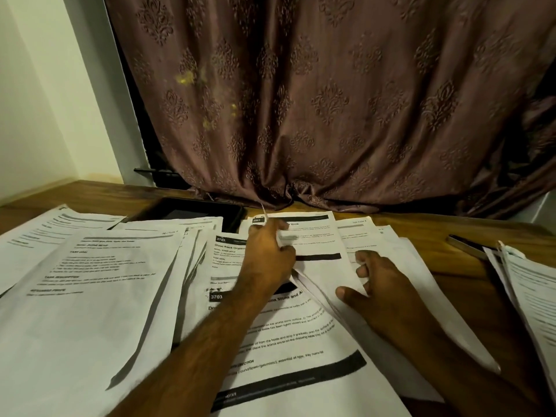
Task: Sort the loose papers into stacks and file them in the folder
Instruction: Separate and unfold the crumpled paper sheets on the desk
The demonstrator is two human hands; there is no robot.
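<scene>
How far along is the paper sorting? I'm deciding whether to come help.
Early. Done: rough piles only, a fanned one at left and another at the right edge. In hand: the left hand pinches the edge of a sheet in the middle pile while the right hand rests on it. Left: squaring the stacks and all filing; I can't identify a folder.

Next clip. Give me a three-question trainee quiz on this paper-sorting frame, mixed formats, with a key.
1. True or false: the left hand pinches the edge of a printed sheet.
2. What lies at the desk's back edge, partly under papers? A) black tablet B) stapler C) mug
3. Fill in: the right hand rests on ____.

Key: 1 true; 2 A; 3 papers
</scene>
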